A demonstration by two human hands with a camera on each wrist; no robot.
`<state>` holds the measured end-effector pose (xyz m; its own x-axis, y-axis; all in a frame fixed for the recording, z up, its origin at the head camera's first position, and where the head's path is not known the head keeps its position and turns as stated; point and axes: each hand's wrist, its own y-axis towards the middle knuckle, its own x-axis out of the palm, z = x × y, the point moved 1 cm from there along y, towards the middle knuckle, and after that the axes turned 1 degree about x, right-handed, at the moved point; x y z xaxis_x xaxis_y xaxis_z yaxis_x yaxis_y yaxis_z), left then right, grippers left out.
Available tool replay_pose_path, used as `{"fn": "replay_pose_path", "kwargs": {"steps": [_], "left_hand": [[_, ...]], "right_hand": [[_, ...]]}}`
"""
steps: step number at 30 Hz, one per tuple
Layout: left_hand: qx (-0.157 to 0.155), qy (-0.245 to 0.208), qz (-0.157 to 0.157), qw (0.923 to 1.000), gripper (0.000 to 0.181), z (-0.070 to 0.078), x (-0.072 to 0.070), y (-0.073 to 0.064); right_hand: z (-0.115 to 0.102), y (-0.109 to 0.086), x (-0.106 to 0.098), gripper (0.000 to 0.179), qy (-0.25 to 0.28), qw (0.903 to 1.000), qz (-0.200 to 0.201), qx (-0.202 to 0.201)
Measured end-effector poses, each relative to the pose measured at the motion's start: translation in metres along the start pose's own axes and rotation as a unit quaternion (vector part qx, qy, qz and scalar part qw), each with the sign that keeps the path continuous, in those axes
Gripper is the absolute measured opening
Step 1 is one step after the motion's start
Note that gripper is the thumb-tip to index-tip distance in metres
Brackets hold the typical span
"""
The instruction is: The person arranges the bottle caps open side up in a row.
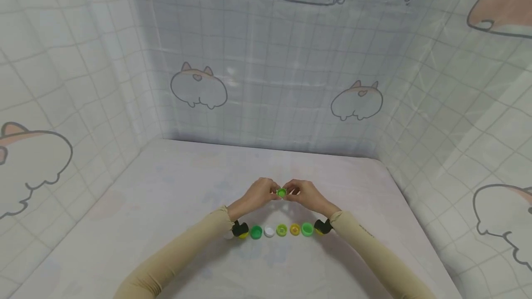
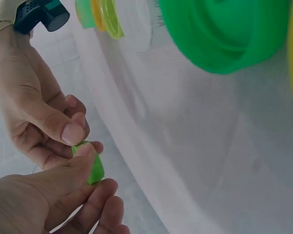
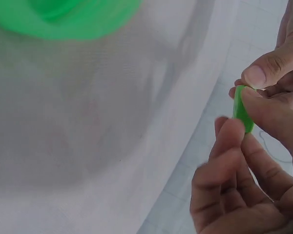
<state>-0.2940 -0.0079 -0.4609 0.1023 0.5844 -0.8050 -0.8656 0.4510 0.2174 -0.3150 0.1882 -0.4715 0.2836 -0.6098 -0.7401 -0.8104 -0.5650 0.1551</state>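
Note:
A small green bottle cap [image 1: 281, 193] is held up between my two hands, above the far side of a row of caps. My left hand [image 1: 262, 193] pinches it from the left with thumb and fingers. From the other side my right hand [image 1: 306, 194] grips it at the edge. The left wrist view shows the green cap [image 2: 95, 169] edge-on, with both thumbs meeting near its top. In the right wrist view the cap [image 3: 242, 112] sits between the right thumb and fingertips, the left thumb touching its upper end.
On the pale cloth-covered table [image 1: 187, 174] several caps stand in a row: a dark green cap [image 1: 256, 232], a white cap [image 1: 269, 230], a yellow-green cap [image 1: 281, 230], an orange cap [image 1: 294, 229], a light green cap [image 1: 307, 229]. Wrist cameras partly hide the row's ends. Patterned curtains [image 1: 266, 119] surround the table.

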Motion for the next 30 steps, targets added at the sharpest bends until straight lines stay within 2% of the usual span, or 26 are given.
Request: {"fn": "replay_pose_path", "kwargs": {"steps": [11,13,15,20,23,30], "left_hand": [[0.04,0.029,-0.01,0.9987,0.016,0.009,-0.004,0.001],[0.047,0.039,-0.009,0.9981,0.015,0.012,-0.005,0.001],[0.041,0.047,-0.011,0.998,0.016,0.016,-0.005,0.0],[0.009,0.057,-0.013,0.9983,0.018,0.026,-0.003,0.001],[0.002,0.058,-0.009,0.9983,0.02,0.033,0.001,0.002],[0.027,0.054,0.006,0.9982,0.024,0.054,0.011,0.002]], "right_hand": [[-0.002,-0.001,-0.008,0.024,-0.04,0.9969,0.0,-0.067],[-0.002,-0.002,-0.01,0.024,-0.039,0.9971,-0.004,-0.065],[-0.002,-0.004,-0.012,0.023,-0.033,0.9975,-0.01,-0.061],[0.002,-0.01,-0.019,0.024,-0.026,0.9982,-0.024,-0.049],[0.003,-0.017,-0.027,0.025,-0.026,0.9984,-0.033,-0.039],[0.003,-0.039,-0.048,0.026,-0.022,0.9981,-0.054,-0.016]]}}
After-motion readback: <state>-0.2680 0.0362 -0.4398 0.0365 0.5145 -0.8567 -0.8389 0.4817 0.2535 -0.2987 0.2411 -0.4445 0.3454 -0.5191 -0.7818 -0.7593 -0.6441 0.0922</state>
